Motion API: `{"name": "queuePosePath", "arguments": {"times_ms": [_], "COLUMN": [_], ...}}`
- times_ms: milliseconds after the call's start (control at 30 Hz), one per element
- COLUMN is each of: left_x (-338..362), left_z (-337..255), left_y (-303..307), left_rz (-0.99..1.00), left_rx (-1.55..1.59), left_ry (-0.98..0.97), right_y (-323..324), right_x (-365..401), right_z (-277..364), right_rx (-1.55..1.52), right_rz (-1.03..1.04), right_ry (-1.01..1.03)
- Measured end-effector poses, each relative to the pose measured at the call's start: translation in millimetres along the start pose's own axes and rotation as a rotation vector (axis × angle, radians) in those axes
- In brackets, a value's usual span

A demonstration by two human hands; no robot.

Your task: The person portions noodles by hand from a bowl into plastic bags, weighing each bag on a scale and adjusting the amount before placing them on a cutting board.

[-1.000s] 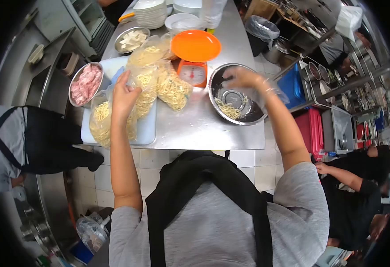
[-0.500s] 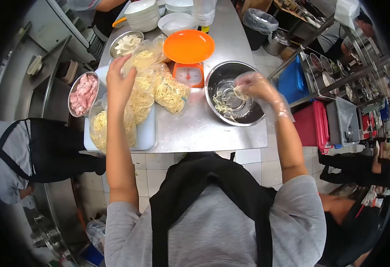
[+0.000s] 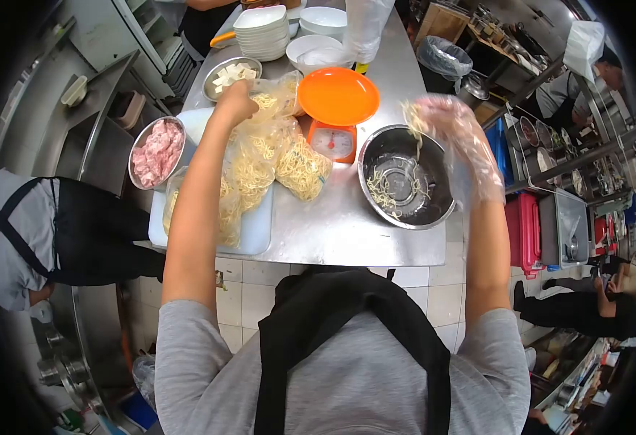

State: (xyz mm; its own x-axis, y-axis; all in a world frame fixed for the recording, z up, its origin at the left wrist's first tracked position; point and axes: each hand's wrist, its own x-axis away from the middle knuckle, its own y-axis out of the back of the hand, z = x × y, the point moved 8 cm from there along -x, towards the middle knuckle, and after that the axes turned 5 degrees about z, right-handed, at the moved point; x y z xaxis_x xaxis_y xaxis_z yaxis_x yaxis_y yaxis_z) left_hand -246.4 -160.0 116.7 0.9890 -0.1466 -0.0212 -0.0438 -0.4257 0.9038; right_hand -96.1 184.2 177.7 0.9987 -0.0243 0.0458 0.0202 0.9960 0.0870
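My right hand (image 3: pixel 452 123), in a clear plastic glove, is closed on a small clump of yellow noodles (image 3: pixel 413 118). Strands hang from it above the far right rim of a steel bowl (image 3: pixel 445 206), which has more noodles inside. My left hand (image 3: pixel 237 105) is bare, its fingers curled at the edge of an upper plastic bag of noodles (image 3: pixel 271 101), in front of a dish of white cubes (image 3: pixel 234 75). What those fingers hold, if anything, is hidden. Between the hands is an orange kitchen scale (image 3: pixel 332 143) with an orange plate (image 3: pixel 338 96) on top.
More bagged noodles (image 3: pixel 302 170) lie on and beside a pale cutting board (image 3: pixel 256 235). A bowl of raw pinkish meat (image 3: pixel 158 152) stands left. Stacked white bowls (image 3: pixel 261 35) are at the back. A co-worker (image 3: pixel 28 225) stands left; others are at the right.
My right hand has lifted the noodles up from inside the bowl to above its rim. My left hand has reached forward along the bags, its spread fingers now curled. The view has shifted.
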Motion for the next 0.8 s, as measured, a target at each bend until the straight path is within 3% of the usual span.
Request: {"name": "queuePosePath", "arguments": {"times_ms": [33,167,300,367,433,533,567,600,667,733,800], "left_x": [-2.1,-0.5,9.0,14.3,15.3,20.3,22.9,25.4,24.7,20.8,21.7], "left_z": [4.8,7.1,14.1,18.4,28.4,40.5,44.2,45.3,43.3,39.6,24.0], "left_y": [-6.8,-12.7,2.7,14.6,20.6,35.8,38.7,39.6,36.5,24.0,10.4], "left_rz": [0.079,0.212,0.208,0.225,0.215,0.16,0.133,0.136,0.163,0.208,0.243], "left_rx": [0.215,0.376,0.635,0.655,0.792,0.78,0.813,0.818,0.856,0.817,0.834], "left_ry": [-0.012,-0.057,-0.04,-0.03,0.014,0.05,0.065,0.073,0.066,0.023,0.002], "right_y": [-13.4,-89.7,-181.0,-225.8,-278.2,-288.5,-279.6,-267.7,-234.2,-187.7,-125.5], "right_x": [-3.9,-62.2,-113.2,-154.5,-162.1,-160.8,-160.1,-152.3,-135.4,-123.1,-97.9], "right_z": [16.7,56.1,57.4,22.7,10.4,16.8,27.3,37.7,60.7,67.5,64.6], "right_rx": [-0.088,0.027,-0.278,-0.07,0.955,0.84,0.555,0.43,0.32,0.305,0.48], "right_rz": [-0.02,0.237,0.481,0.501,0.417,0.451,0.496,0.568,0.564,0.52,0.419], "right_ry": [0.123,0.192,0.343,0.278,0.413,0.485,0.543,0.338,0.298,0.307,0.323]}}
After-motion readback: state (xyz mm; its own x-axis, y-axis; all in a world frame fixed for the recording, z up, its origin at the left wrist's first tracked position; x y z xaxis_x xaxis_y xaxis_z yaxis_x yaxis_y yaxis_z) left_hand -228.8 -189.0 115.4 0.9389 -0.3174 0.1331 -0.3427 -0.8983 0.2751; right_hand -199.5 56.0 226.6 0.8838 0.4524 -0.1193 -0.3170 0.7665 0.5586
